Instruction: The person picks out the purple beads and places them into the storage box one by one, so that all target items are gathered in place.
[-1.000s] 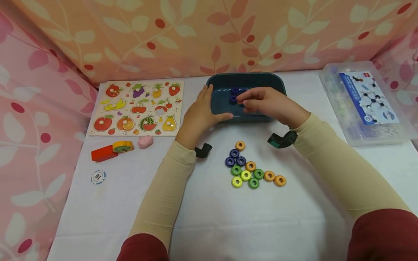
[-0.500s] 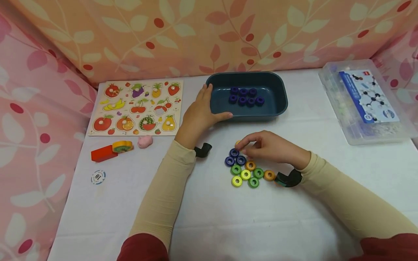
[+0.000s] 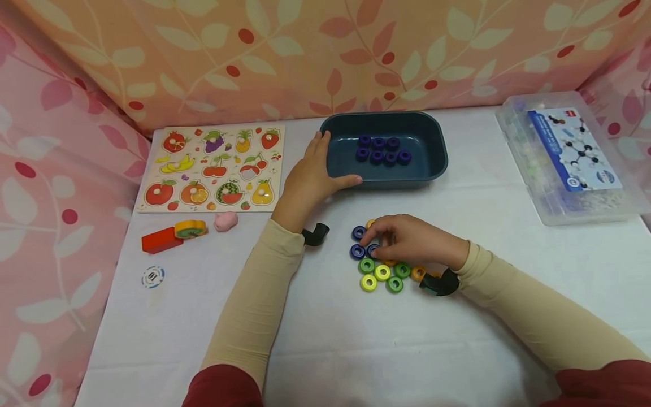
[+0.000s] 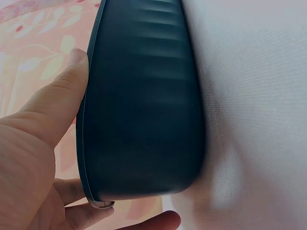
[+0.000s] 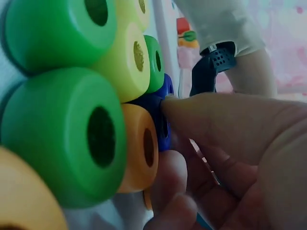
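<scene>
My left hand (image 3: 311, 176) rests against the left end of a dark teal tub (image 3: 437, 164), its thumb on the front rim and its fingers along the side. In the left wrist view the thumb (image 4: 62, 93) lies at the rim, with fingers spread around the corner. My right hand (image 3: 407, 240) pinches a dark blue ring bead (image 5: 160, 115) between thumb and fingers at the pile on the table. Two more blue beads (image 3: 358, 251) lie beside it. Green beads (image 3: 395, 284), yellow beads (image 3: 368, 282) and orange beads (image 3: 419, 274) adjoin them. Several blue beads (image 3: 390, 159) sit inside the tub.
A fruit peg puzzle (image 3: 211, 169) lies at the back left. In front of it are a red block (image 3: 161, 240), a yellow-and-green piece (image 3: 190, 229), a pink figure (image 3: 226, 221) and a poker chip (image 3: 153, 277). A clear plastic case (image 3: 569, 158) is at the right.
My right hand has come from over the tub down to the pile and closed around a blue bead; one neighbouring blue bead has shifted slightly left. The left hand has stayed at the tub.
</scene>
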A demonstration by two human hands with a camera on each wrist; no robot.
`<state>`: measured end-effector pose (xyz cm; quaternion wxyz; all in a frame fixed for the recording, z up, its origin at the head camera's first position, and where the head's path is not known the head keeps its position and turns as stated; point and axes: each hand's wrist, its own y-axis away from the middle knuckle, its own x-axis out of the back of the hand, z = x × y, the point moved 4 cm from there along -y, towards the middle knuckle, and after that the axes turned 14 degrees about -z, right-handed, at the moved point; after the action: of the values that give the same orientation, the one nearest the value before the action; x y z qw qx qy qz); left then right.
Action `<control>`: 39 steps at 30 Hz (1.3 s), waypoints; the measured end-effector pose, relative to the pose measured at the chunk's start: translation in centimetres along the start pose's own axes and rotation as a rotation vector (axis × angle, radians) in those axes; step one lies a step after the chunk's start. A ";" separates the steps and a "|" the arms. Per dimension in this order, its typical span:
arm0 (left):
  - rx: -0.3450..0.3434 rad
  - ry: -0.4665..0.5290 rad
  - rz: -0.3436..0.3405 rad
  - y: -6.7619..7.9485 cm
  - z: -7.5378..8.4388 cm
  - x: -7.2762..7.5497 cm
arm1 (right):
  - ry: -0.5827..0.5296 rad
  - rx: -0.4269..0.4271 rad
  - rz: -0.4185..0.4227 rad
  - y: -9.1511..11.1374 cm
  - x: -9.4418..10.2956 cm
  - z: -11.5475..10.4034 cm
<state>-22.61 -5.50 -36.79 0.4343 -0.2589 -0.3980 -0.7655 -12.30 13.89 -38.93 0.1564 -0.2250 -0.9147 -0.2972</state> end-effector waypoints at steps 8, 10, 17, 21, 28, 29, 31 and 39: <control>-0.007 0.005 0.001 0.1 0.2 0.0 | 0.126 -0.008 0.054 0.4 -0.1 -0.6; -0.005 0.005 0.001 0.1 0.2 0.0 | 0.148 -0.003 0.067 0.4 0.0 -0.7; 0.003 0.003 -0.003 0.2 0.2 -0.1 | 0.230 -0.018 0.077 0.3 0.2 -0.6; 0.000 0.000 -0.003 0.2 0.2 -0.1 | 0.228 -0.023 0.056 0.6 0.5 -0.7; 0.001 -0.004 0.001 0.1 0.3 0.0 | 0.071 -0.028 0.141 2.6 3.9 -2.0; 0.002 -0.005 0.001 0.1 0.3 0.0 | 0.050 -0.041 0.173 3.0 4.7 -2.2; 0.007 -0.005 -0.002 0.1 0.2 0.1 | 0.018 -0.092 0.246 3.6 6.5 -2.3; 0.021 0.002 -0.007 0.0 0.2 0.1 | -0.227 -0.209 0.318 1.8 11.5 -0.7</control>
<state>-22.61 -5.37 -36.61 0.4346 -0.2521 -0.4067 -0.7630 -21.08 18.37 -32.69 0.0732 -0.4135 -0.8436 -0.3347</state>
